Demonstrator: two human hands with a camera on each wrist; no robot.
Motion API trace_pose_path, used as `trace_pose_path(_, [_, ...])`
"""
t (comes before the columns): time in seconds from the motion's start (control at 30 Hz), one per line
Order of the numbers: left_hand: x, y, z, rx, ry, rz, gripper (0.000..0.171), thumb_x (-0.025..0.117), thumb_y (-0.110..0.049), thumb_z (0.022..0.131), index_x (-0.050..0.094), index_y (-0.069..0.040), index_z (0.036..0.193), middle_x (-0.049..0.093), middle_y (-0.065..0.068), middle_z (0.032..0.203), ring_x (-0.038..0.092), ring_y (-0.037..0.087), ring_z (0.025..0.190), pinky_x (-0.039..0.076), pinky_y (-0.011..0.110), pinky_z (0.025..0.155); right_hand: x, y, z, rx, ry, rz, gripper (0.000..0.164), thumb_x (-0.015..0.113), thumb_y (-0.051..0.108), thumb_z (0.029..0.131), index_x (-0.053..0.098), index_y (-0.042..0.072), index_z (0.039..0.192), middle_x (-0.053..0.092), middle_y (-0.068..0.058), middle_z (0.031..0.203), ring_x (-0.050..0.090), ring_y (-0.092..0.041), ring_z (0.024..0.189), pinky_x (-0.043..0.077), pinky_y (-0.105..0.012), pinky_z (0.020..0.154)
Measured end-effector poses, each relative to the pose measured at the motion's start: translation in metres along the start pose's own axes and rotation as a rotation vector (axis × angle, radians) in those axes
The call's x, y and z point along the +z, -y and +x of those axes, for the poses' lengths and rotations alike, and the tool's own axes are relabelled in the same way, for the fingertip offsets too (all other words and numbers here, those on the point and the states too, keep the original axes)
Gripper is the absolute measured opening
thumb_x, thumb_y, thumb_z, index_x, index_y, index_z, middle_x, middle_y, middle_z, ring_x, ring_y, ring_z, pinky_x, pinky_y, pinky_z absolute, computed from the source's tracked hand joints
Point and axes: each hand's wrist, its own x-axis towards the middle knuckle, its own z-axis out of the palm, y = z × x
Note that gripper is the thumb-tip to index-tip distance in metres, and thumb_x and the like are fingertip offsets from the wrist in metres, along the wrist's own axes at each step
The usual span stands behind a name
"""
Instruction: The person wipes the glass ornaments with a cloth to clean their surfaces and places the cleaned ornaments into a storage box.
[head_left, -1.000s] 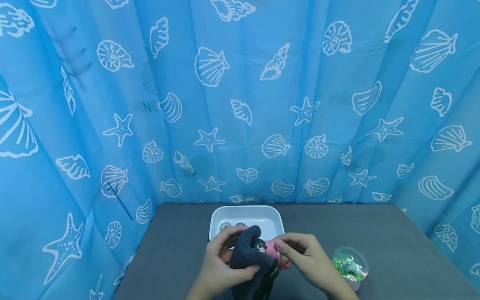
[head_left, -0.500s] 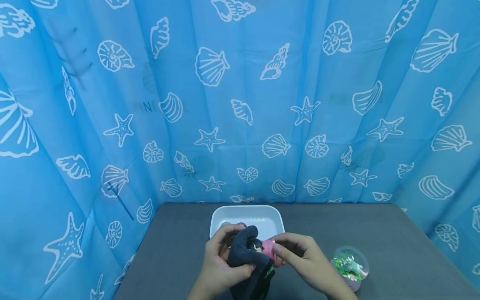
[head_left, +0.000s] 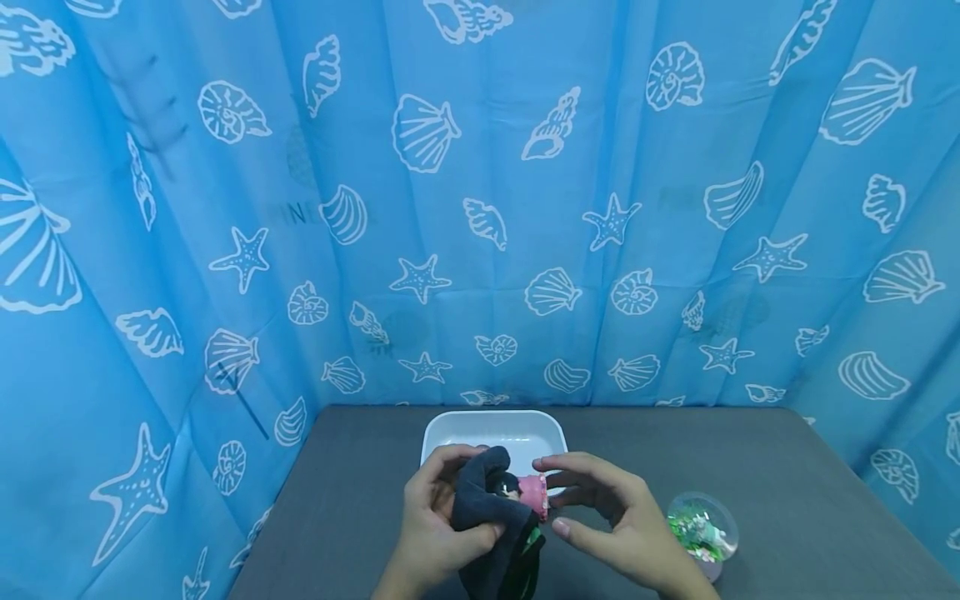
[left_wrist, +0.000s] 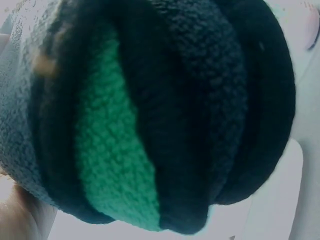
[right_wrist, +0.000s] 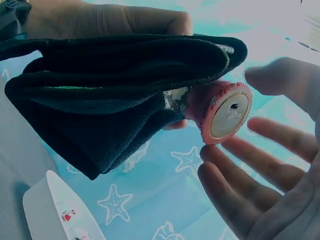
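My left hand [head_left: 442,533] grips a dark grey cloth [head_left: 483,500] wrapped around a small snow globe, pinching it between thumb and fingers. Out of the folds, to the right, pokes the snow globe's pink base [head_left: 534,497], with a bit of its dark-haired figure behind clear glass. My right hand [head_left: 618,517] is spread, fingers and thumb around the base. In the right wrist view the base's pale round underside [right_wrist: 231,117] faces that hand's fingertips. Filling the left wrist view, the cloth's folds show a green layer [left_wrist: 115,150]. Most of the globe is hidden.
Behind the hands stands a white tray [head_left: 557,433]; the right wrist view shows small red-and-white items [right_wrist: 69,215] inside it. A second snow globe [head_left: 701,531], green inside, stands right of my right forearm. A blue shell-print curtain [head_left: 480,208] hangs behind the grey table [head_left: 360,492].
My right hand has let go of the pink base and its fingers have spread. The left hand, cloth and globe have shifted slightly left.
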Motion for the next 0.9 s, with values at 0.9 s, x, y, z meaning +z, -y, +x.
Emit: trace_pose_path(0.9, [0.0027, -0.0055, 0.0014, 0.017, 0.03, 0.003, 0.063, 0.074, 0.011, 0.076, 0.049, 0.003, 0.133, 0.059, 0.024, 0.122, 0.067, 0.029, 0.102, 0.058, 0.044, 0.086, 0.0021, -0.001, 0.0007, -0.054, -0.041, -0.025, 0.045, 0.071, -0.007, 0.084, 0.062, 0.001, 0.127, 0.067, -0.012, 0.121, 0.069, -0.019, 0.099, 0.062, -0.039, 0.076])
